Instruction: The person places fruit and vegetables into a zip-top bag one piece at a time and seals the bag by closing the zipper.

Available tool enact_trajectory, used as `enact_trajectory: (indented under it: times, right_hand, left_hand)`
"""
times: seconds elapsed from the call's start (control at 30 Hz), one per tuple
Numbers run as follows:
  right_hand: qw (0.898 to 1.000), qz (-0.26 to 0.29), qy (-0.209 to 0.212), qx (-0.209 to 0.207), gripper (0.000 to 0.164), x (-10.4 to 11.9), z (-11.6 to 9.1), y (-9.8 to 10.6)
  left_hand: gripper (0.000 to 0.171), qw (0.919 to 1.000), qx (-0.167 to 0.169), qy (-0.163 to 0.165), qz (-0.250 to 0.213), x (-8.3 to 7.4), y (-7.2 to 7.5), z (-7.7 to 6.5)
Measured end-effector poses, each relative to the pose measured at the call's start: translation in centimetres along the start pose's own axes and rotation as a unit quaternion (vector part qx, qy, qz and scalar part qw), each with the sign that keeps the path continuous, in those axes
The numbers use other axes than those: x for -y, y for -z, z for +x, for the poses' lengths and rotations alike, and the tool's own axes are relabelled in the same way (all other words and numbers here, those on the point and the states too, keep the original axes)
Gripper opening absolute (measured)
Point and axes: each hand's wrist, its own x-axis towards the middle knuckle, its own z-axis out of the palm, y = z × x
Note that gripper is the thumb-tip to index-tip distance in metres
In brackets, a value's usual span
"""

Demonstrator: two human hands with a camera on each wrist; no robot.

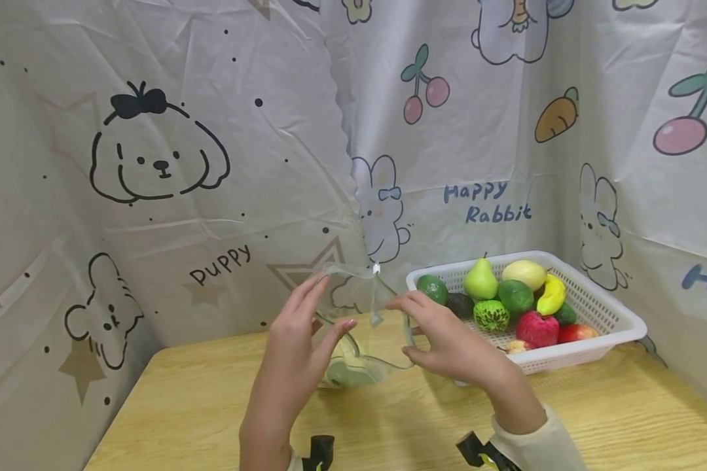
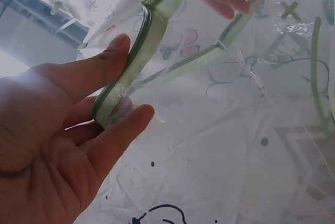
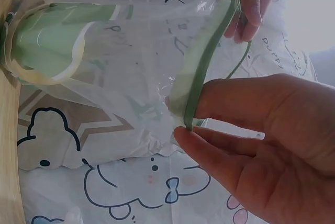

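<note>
A clear zip bag (image 1: pixel 359 371) with green edging stands upright on the table, its mouth spread apart between both hands. My left hand (image 1: pixel 294 337) holds the left side of the rim; in the left wrist view the green zip strip (image 2: pixel 137 56) runs between thumb and fingers. On the opposite side my right hand (image 1: pixel 450 340) pinches the rim, with a finger inside the mouth, as the right wrist view shows. A small white slider (image 1: pixel 376 269) sits at the far end of the zip. Toward its base the bag carries a pale green print (image 3: pixel 57 41).
To the right, a white plastic basket (image 1: pixel 615 330) holds fruit, among them a green pear (image 1: pixel 480 281), a yellow banana (image 1: pixel 551 296) and a red fruit (image 1: pixel 537 329). Printed cloth (image 1: pixel 271 163) hangs behind the wooden table (image 1: pixel 182 392) and along both sides.
</note>
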Motion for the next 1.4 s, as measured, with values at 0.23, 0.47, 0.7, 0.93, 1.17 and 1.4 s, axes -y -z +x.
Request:
enact_trajectory:
  times: [0.23,0.47,0.7,0.93,1.17,1.4]
  right_hand:
    - [0.999,0.008,-0.028,-0.030,0.044,0.3,0.3,-0.8]
    - [0.997,-0.002,-0.071,0.002,0.034,0.4,2.3,-1.2]
    - [0.997,-0.049,-0.019,0.058,0.048,6.3,9.9,0.7]
    - [0.995,-0.092,-0.008,0.043,0.063,9.5,14.2,3.6]
    - [0.989,-0.123,-0.021,0.075,0.068,8.3,15.1,2.9]
    - [0.999,-0.042,-0.012,-0.006,0.069,7.6,12.9,3.9]
  left_hand:
    - [0.063,0.9996,-0.028,-0.005,-0.004,0.4,0.6,0.0]
    - [0.054,0.9967,-0.078,0.015,-0.018,1.1,1.3,-0.2]
    - [0.052,0.9880,-0.146,0.046,-0.013,2.2,2.7,-0.9]
    - [0.054,0.9805,-0.171,0.095,-0.023,2.3,3.2,-0.9]
    - [0.059,0.9650,-0.233,0.120,0.000,2.8,3.8,-0.9]
    - [0.061,0.9492,-0.314,0.019,-0.009,2.5,3.8,-0.7]
